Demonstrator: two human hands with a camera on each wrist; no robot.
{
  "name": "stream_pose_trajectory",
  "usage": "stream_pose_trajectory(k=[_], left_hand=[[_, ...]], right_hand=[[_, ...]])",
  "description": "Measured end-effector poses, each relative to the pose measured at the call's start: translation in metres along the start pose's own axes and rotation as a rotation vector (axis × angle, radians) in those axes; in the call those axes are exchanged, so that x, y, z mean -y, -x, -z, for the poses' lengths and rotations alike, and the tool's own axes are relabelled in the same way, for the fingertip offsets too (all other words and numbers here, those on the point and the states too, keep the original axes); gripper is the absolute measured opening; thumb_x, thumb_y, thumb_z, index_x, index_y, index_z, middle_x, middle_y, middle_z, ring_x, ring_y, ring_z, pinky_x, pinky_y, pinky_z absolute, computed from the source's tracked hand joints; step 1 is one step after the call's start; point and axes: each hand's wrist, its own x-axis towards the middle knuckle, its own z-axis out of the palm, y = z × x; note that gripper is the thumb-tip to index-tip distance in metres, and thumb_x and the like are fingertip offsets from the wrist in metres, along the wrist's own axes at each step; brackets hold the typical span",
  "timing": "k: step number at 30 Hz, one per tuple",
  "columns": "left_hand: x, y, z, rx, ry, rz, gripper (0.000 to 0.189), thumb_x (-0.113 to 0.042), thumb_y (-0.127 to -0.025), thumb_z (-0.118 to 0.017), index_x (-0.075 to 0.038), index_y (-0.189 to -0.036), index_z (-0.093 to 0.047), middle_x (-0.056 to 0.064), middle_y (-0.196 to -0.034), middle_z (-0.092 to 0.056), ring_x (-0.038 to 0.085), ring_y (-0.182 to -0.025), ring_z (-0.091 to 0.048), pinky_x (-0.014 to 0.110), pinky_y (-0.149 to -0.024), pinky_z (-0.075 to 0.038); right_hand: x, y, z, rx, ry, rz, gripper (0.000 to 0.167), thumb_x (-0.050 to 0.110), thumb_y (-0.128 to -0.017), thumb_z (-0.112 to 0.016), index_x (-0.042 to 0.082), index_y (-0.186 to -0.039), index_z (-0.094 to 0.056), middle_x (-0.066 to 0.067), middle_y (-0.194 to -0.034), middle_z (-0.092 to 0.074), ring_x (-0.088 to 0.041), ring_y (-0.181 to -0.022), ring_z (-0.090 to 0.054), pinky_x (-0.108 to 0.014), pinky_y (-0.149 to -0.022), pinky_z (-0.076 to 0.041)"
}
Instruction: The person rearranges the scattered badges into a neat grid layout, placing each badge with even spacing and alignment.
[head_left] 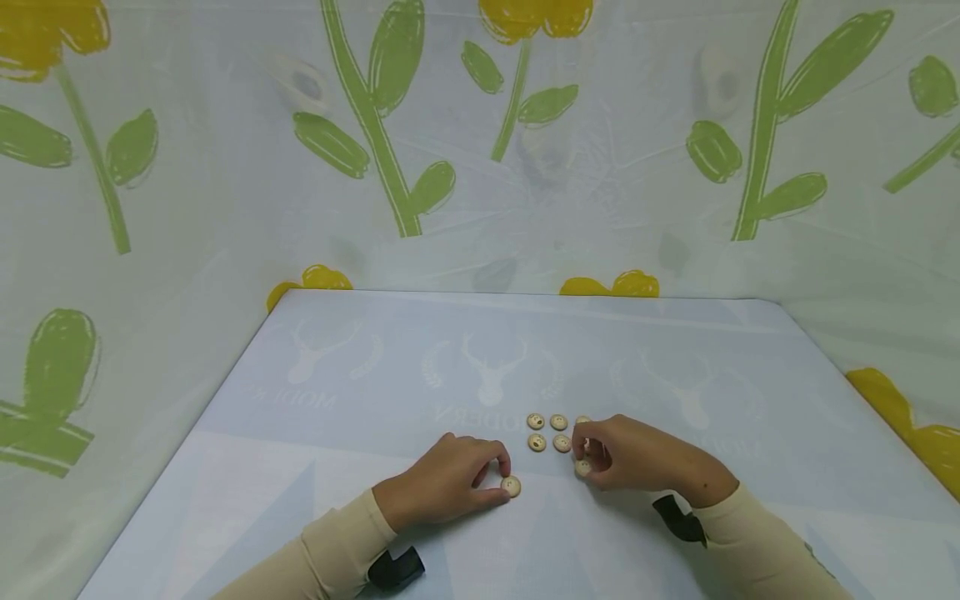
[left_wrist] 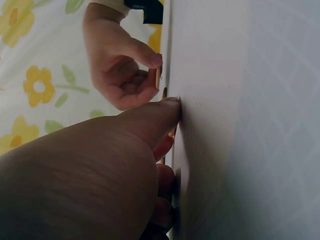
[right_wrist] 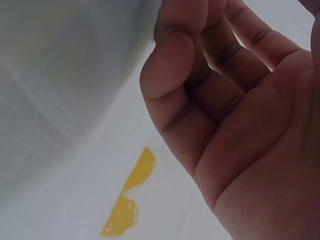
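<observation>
Between its thumb and index finger, my left hand (head_left: 453, 482) pinches a round pale wooden button (head_left: 511, 486) at the tabletop. To its right, my right hand (head_left: 637, 457) holds another such button (head_left: 582, 467) by the edge with thumb and fingertips. The left wrist view shows that button (left_wrist: 158, 78) edge-on in the right hand (left_wrist: 120, 70). Several matching buttons (head_left: 558, 422) lie in two short rows just beyond the hands; the right fingers cover part of the rows' right end. In the right wrist view the curled right fingers (right_wrist: 170, 70) hide the button.
The buttons lie on a pale table (head_left: 360, 367) with faint deer-head prints. A white curtain (head_left: 615, 167) with green leaves and yellow flowers stands behind the far edge and along the sides. Dark wrist straps (head_left: 396, 570) sit at both cuffs.
</observation>
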Motion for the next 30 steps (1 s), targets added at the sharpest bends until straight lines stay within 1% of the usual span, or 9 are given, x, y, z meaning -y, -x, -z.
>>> stream_pose_trajectory(k=[6,11,19,30], left_hand=[[0.001,0.001,-0.002,-0.005,-0.001,0.001,0.020,-0.042,-0.088,-0.075,-0.029,-0.099,-0.064,-0.016,-0.061,-0.044,-0.001,-0.057,-0.040,0.024,-0.065,-0.032],[0.001,0.001,-0.001,-0.015,0.007,-0.002,0.020,-0.041,-0.087,-0.076,-0.029,-0.098,-0.064,-0.015,-0.061,-0.044,-0.001,-0.057,-0.039,0.023,-0.066,-0.032],[0.000,0.000,0.000,-0.019,0.001,-0.015,0.019,-0.041,-0.088,-0.075,-0.029,-0.098,-0.064,-0.016,-0.061,-0.043,-0.001,-0.057,-0.039,0.025,-0.068,-0.034],[0.000,0.000,0.000,-0.010,0.004,-0.011,0.019,-0.042,-0.089,-0.074,-0.028,-0.099,-0.064,-0.016,-0.061,-0.044,-0.001,-0.057,-0.040,0.025,-0.066,-0.032]], right_hand=[[-0.006,0.000,-0.001,0.000,0.015,0.000,0.017,0.010,-0.086,-0.074,0.021,-0.091,-0.062,0.012,-0.071,-0.056,0.000,-0.065,-0.051,-0.021,-0.060,-0.046],[-0.008,0.000,0.000,0.004,0.010,-0.018,0.018,0.009,-0.085,-0.074,0.021,-0.091,-0.062,0.012,-0.071,-0.056,0.000,-0.066,-0.051,-0.021,-0.060,-0.045],[-0.010,0.002,0.003,0.010,-0.003,-0.030,0.020,0.004,-0.084,-0.071,0.021,-0.091,-0.061,0.012,-0.068,-0.053,0.000,-0.063,-0.048,-0.020,-0.058,-0.043],[-0.013,0.003,0.002,0.020,-0.005,-0.026,0.021,0.004,-0.084,-0.071,0.021,-0.090,-0.061,0.012,-0.066,-0.052,0.000,-0.061,-0.047,-0.020,-0.057,-0.042]])
